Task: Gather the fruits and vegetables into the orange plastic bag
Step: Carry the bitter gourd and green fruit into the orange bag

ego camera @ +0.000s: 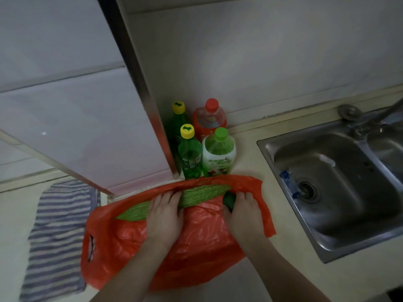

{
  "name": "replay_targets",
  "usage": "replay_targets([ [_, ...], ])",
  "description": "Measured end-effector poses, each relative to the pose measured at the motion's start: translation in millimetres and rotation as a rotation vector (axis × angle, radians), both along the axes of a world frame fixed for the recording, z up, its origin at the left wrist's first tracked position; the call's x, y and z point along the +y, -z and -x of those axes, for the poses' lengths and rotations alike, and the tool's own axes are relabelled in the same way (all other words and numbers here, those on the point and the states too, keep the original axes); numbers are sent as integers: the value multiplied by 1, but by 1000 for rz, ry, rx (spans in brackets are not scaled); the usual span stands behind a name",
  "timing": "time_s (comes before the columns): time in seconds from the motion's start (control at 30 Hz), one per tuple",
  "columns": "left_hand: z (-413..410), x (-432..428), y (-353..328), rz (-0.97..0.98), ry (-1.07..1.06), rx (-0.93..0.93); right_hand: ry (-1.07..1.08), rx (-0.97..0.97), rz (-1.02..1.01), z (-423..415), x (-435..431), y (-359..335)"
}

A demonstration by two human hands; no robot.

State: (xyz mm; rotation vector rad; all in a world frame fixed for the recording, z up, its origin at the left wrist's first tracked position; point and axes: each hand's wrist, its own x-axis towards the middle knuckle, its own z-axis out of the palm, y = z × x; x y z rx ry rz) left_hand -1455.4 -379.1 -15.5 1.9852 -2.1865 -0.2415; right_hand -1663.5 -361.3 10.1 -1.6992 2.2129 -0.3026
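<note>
Crosswise, gourd (197, 196) and green vegetable (229, 199) top orange bag (202, 238).

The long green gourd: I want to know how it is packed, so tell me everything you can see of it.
The gourd is long, pale green, with a ridged, bumpy skin and tapered ends. It lies slanted on the crumpled orange bag, near its far edge. The left hand grips its middle; the right hand holds a darker green vegetable beside its right tip.
</note>
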Motion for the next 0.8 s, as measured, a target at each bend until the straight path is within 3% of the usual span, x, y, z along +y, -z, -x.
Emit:
replay_targets([
  [0.8,-13,-4,2,-41,60,82,37,12,-6,0,-5,7],
])
